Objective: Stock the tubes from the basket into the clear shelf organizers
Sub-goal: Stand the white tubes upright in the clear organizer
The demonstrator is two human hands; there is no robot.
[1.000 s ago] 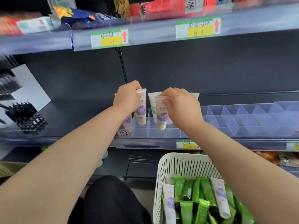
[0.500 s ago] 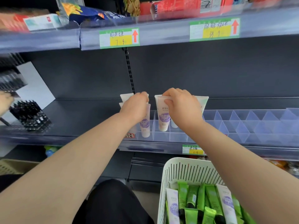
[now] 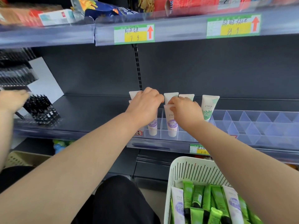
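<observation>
Dark shelf (image 3: pixel 97 110) carried the clear organizer (image 3: pixel 258 125); basket (image 3: pixel 186 168) of tubes sat below it; over its left cells, left hand (image 3: pixel 144 107) gripped one purple-label tube (image 3: pixel 152 126), right hand (image 3: pixel 186 110) pinched the neighbouring tube (image 3: pixel 171 125).

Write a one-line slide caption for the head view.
Left hand and right hand each hold a white purple-labelled tube upright in the clear shelf organizer above a white slatted basket of tubes.

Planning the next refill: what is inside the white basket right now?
The white basket holds green tubes and white purple-labelled tubes. The right forearm covers its right side, and lower layers are hidden.
</observation>
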